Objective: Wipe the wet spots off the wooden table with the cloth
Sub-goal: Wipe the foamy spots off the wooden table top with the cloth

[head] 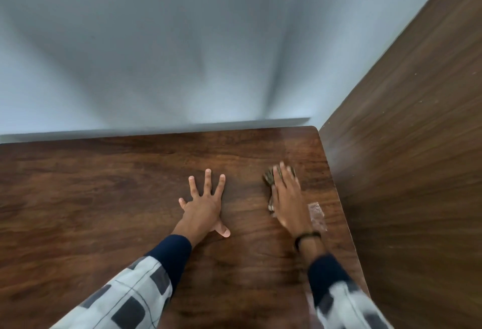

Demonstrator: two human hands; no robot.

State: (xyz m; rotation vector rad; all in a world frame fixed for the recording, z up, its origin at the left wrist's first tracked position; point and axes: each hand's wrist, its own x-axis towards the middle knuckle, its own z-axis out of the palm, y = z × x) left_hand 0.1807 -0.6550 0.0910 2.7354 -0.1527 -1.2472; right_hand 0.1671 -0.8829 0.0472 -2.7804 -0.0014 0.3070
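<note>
The dark wooden table (104, 198) fills the lower half of the view. My left hand (202, 202) lies flat on it near the middle, fingers spread and straight. My right hand (287, 194) presses flat on a brownish patterned cloth (268, 177) near the table's right edge; the hand is motion-blurred and covers most of the cloth, with only its left and far edges showing. A pale glistening patch (317, 215) shows on the wood just right of my right wrist. I cannot make out other wet spots.
A grey-blue wall (182, 54) stands right behind the table's far edge. A tall brown wooden panel (407, 146) rises against the table's right edge. The rounded far right table corner (314, 128) sits close to the cloth.
</note>
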